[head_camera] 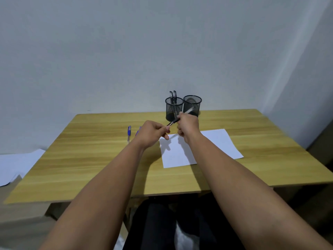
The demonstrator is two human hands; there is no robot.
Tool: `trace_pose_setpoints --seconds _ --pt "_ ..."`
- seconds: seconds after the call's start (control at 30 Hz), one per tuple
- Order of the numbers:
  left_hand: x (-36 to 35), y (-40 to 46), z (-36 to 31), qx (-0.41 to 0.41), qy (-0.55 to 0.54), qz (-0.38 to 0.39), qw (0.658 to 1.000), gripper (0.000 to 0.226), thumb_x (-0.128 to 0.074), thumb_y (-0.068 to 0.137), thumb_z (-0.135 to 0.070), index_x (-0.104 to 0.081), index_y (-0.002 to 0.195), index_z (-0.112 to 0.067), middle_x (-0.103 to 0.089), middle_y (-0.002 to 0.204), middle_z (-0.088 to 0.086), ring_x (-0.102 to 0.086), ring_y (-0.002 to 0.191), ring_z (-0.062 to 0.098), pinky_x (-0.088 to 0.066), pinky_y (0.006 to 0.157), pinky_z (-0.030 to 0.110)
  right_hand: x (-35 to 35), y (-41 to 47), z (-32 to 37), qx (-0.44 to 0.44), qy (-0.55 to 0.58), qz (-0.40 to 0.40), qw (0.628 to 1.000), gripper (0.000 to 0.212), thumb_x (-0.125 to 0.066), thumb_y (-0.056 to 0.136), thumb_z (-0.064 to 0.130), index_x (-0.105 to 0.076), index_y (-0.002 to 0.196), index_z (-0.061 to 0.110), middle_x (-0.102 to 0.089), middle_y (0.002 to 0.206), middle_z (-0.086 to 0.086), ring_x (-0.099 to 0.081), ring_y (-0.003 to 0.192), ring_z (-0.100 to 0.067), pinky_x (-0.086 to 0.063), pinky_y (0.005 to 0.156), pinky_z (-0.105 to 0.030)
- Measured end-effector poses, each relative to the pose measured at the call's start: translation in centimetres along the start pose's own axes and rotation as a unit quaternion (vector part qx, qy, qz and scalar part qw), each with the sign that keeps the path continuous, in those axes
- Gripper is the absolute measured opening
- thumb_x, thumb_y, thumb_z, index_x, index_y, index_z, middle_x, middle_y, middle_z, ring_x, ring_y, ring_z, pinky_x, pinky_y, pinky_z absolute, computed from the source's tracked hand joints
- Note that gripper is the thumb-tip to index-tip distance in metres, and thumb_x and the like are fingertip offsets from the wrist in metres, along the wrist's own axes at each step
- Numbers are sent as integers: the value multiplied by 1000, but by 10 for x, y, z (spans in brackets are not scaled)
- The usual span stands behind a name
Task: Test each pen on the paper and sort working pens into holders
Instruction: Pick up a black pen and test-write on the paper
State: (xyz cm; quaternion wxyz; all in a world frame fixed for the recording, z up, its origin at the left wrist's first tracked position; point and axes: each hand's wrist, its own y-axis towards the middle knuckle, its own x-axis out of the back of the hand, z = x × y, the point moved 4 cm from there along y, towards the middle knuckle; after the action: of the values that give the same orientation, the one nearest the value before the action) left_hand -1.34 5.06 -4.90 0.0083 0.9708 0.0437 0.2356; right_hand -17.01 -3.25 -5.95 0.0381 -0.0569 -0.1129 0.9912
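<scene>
Two hands meet above the desk (100, 159), just over the near-left corner of the paper (203, 148), and we see them sharing one black pen (175, 121). Our right hand (188, 126) is curled into a loose fist around the pen's barrel, with the pale upper end sticking out past the knuckles toward the holders. Our left hand (153, 132) has its fingers bent in and its thumb and forefinger pinched at the pen's dark lower end; whether it grips a cap or the tip itself we cannot tell, as that end is small and blurred. The pen lies tilted, low at the left hand and rising to the right, held clear of the sheet. Neither hand touches the paper, though both cast shadows on it. Behind the hands stand two black mesh holders side by side and touching: the left holder (173, 110) has two dark pens (173, 97) upright in it, and the right holder (192, 105) shows no pen above its rim, with its inside partly hidden by the held pen. To the left of our left hand a blue pen (129, 133) lies on the desk, and a second blue one (137, 131) peeks out just beside the wrist, mostly hidden.
</scene>
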Motion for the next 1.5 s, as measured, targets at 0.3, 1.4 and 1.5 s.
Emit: trace_pose_setpoints --seconds 0.3,1.4,1.5 --pt "33 -1 66 -2 290 -200 936 23 -59 96 -38 -79 97 -28 -76 103 1 -62 116 28 -47 89 41 67 37 27 59 5 -94 994 21 -59 96 18 -58 76 13 -62 63 -4 -44 42 -15 -31 42 -18" --pt "-31 10 71 -154 410 -62 897 52 -39 91 -58 -66 127 -33 -57 141 -13 -47 130 21 -32 98 46 60 18 -23 347 -334 51 875 28 -56 106 44 -78 112 27 -77 109 6 -71 100 -15 -58 90 -43" --pt "-30 11 72 -159 401 -64 900 52 -40 91 -58 -66 128 -33 -57 141 -14 -46 130 20 -32 99 45 43 39 -15 272 -189 58 942 29 -55 106 44 -76 120 30 -78 99 5 -78 84 -22 -65 83 -49"
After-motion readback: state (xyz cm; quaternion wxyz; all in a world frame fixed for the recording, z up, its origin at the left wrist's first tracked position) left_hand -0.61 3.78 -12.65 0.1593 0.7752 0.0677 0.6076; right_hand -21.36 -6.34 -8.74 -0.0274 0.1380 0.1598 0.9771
